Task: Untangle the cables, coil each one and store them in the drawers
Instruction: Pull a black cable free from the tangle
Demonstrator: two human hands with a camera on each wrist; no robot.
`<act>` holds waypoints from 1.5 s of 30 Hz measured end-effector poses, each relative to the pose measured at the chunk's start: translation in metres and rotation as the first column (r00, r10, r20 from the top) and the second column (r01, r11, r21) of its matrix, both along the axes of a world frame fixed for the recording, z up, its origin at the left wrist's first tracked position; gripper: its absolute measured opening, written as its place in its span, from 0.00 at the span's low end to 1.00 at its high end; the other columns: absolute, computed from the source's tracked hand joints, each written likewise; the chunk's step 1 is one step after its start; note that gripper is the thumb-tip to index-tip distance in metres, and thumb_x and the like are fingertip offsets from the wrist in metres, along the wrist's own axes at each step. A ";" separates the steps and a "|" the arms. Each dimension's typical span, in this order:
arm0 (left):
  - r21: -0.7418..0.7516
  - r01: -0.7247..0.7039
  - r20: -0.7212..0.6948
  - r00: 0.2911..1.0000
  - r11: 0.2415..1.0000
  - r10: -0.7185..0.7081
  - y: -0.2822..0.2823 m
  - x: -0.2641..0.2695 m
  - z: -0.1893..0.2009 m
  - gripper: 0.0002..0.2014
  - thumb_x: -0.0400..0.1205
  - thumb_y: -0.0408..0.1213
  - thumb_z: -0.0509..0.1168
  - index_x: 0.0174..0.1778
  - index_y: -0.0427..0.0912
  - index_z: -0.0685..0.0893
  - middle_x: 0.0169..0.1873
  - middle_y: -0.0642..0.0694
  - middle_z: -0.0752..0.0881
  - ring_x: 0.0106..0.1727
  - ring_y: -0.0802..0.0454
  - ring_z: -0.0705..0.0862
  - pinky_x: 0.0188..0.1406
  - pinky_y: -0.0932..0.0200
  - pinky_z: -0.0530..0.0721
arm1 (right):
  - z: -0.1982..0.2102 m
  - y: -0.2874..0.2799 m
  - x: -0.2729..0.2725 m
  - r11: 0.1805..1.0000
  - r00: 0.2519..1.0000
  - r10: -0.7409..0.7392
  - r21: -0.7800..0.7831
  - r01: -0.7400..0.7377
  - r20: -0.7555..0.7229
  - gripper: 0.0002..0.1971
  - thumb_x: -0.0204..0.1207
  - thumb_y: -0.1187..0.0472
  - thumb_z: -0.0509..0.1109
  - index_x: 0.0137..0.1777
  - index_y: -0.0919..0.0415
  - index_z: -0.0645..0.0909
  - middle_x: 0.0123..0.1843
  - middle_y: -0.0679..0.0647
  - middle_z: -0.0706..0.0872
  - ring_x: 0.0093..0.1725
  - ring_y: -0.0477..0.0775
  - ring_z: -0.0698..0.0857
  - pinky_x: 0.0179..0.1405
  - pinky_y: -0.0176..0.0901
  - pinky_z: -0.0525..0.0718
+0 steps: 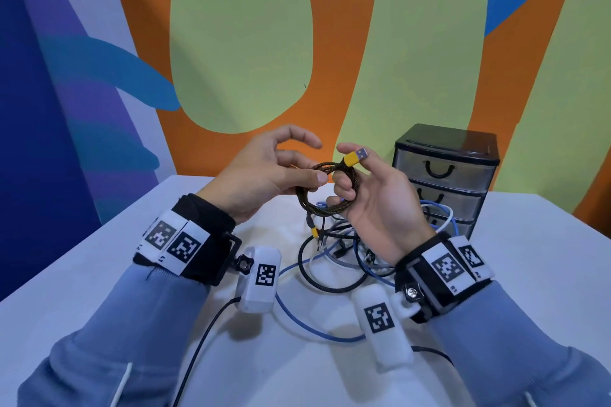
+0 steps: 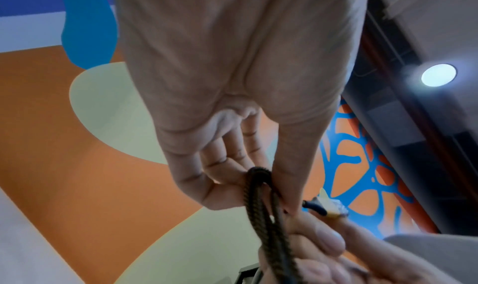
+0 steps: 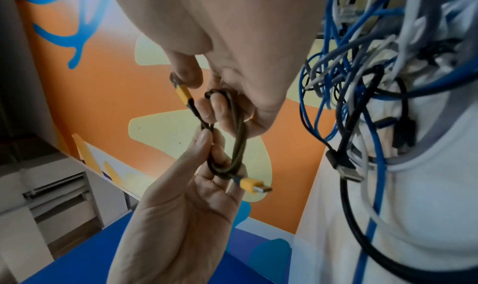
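A brown braided cable [image 1: 325,192] [image 2: 261,204] [image 3: 234,133] with yellow plugs is wound into a small coil and held above the table. My left hand [image 1: 264,172] [image 3: 186,196] pinches the coil's left side between thumb and fingers. My right hand [image 1: 370,188] [image 3: 222,67] has its lower fingers curled through the coil and pinches the yellow USB plug [image 1: 355,156] [image 3: 182,93] at the top. The other yellow plug [image 1: 315,233] [image 3: 252,186] dangles below. A tangle of blue, black and white cables [image 1: 344,254] [image 3: 375,108] lies on the table under my hands.
A small black-framed drawer unit [image 1: 444,175] with translucent drawers, all closed, stands at the right rear of the white table [image 1: 99,258]. A blue cable [image 1: 307,324] and a black one [image 1: 201,340] trail toward the front edge. A painted wall rises behind.
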State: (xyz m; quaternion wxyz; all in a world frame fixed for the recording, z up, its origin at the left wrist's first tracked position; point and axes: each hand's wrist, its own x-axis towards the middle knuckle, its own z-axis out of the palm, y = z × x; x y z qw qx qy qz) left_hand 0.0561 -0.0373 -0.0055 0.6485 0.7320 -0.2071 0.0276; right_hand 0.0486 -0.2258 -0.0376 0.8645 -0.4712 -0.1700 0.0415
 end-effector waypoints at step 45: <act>-0.120 0.094 -0.024 0.995 0.988 -0.098 -0.010 -0.007 -0.004 0.11 0.70 0.30 0.82 0.48 0.37 0.94 0.47 0.37 0.93 0.46 0.46 0.90 0.51 0.56 0.86 | 0.004 -0.008 0.008 0.906 0.905 -0.324 -0.185 0.381 0.274 0.10 0.86 0.73 0.68 0.62 0.65 0.86 0.45 0.52 0.90 0.37 0.44 0.82 0.36 0.37 0.78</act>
